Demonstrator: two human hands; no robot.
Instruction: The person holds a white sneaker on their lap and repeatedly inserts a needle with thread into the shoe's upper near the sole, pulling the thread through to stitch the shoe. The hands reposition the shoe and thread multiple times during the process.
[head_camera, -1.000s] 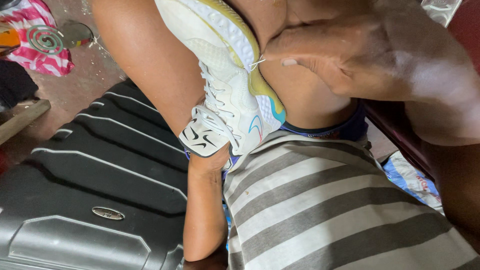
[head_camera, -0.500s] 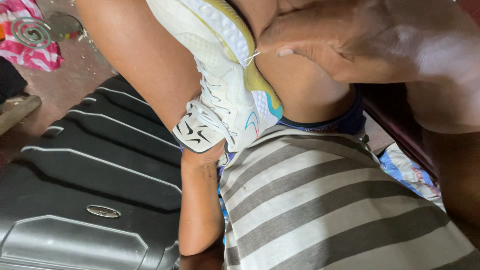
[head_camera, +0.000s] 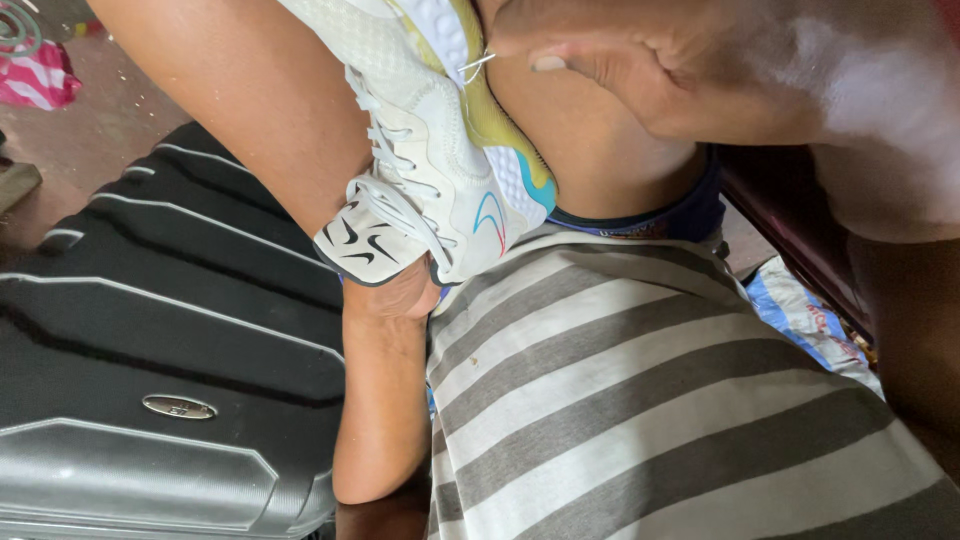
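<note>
Gripping the white sneaker from underneath, the left hand steadies it. The right hand pinches a needle at its sole.

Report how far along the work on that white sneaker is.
Done: no finished stitches show along the sole edge, so little can be confirmed. In hand: the right hand pinches a thin metal needle at the sole edge of the white mesh sneaker, while the left hand is tucked into its opening. Left: the needle isn't yet pulled clear.
</note>
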